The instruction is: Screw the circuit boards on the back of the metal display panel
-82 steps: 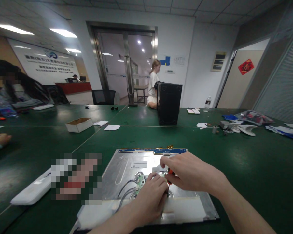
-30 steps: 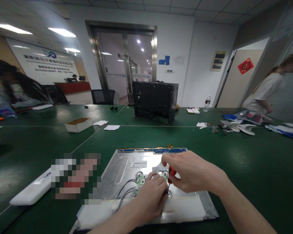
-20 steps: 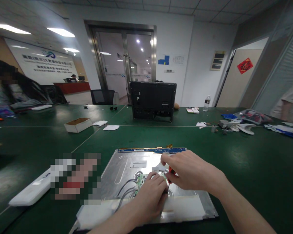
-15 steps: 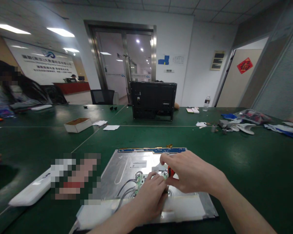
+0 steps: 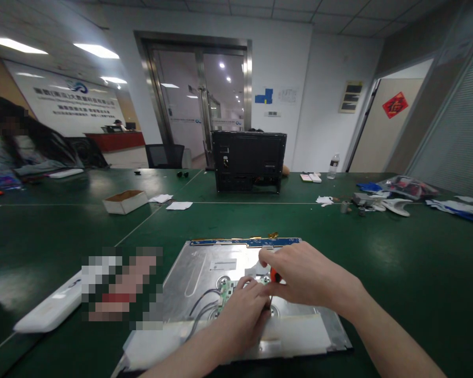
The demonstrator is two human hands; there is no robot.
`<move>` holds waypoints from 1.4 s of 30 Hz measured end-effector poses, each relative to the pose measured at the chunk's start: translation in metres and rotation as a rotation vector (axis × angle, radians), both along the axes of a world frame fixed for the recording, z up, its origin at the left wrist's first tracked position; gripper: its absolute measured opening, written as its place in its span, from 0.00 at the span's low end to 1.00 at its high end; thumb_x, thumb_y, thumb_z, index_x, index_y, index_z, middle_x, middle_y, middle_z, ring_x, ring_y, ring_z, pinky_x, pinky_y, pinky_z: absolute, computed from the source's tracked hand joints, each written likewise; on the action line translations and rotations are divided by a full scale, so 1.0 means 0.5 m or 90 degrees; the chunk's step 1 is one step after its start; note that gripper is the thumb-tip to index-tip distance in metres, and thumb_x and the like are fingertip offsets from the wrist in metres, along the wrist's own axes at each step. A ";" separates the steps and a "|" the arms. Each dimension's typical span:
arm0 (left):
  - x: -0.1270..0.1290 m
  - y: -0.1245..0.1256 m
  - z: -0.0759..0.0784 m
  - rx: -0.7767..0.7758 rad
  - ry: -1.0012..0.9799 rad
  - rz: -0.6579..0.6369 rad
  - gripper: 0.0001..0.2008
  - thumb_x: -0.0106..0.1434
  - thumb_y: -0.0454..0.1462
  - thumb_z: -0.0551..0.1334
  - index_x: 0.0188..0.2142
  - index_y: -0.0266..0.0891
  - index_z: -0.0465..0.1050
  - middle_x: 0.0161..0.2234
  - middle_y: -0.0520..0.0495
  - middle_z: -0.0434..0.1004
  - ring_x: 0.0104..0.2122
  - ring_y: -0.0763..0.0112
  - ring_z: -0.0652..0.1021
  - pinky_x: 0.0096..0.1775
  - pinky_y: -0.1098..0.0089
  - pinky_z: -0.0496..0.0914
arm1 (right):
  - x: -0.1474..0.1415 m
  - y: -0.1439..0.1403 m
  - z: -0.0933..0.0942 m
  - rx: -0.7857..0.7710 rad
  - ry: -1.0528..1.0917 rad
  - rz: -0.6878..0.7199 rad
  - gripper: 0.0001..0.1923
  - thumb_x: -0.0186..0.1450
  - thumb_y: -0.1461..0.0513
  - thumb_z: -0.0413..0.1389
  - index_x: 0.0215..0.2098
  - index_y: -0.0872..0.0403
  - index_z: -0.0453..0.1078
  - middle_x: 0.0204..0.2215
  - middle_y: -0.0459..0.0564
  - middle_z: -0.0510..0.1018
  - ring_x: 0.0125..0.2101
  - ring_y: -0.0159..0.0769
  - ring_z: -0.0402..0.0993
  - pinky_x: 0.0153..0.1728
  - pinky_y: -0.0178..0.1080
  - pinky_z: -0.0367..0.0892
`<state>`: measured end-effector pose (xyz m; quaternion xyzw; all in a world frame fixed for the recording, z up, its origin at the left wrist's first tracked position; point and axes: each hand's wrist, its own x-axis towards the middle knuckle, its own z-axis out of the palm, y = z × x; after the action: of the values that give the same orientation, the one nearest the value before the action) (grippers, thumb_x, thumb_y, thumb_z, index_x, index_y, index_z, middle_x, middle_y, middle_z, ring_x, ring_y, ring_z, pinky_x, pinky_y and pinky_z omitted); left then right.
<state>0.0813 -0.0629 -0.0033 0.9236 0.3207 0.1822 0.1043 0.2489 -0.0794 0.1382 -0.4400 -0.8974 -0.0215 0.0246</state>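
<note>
A silver display panel lies back side up on the green table, with a small green circuit board and grey cables on it. My right hand is closed on the red handle of a screwdriver, held upright over the board's right side. Its tip is hidden by my fingers. Pressed down on the board, my left hand has curled fingers close to the screwdriver's shaft; what they grip, if anything, is hidden. A blue strip board runs along the panel's far edge.
Left of the panel lies a long white object, partly blurred out. Farther off are a small open box, paper pieces and a black monitor. Metal parts and a water bottle sit right. A person is at far left.
My right thumb and fingers have shifted slightly on the screwdriver handle. My left hand stays in place. Another person's hand at the left edge has mostly withdrawn from view.
</note>
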 end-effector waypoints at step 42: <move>0.002 -0.004 0.006 0.008 0.038 0.017 0.06 0.58 0.28 0.59 0.31 0.41 0.67 0.35 0.51 0.73 0.41 0.64 0.72 0.52 0.60 0.57 | -0.001 0.015 -0.006 0.031 -0.024 -0.009 0.09 0.62 0.57 0.54 0.37 0.54 0.65 0.29 0.49 0.79 0.28 0.41 0.75 0.21 0.35 0.50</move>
<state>0.0824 -0.0648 -0.0004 0.9248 0.3351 0.1581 0.0867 0.2482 -0.0718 0.1350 -0.4448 -0.8939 -0.0520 0.0185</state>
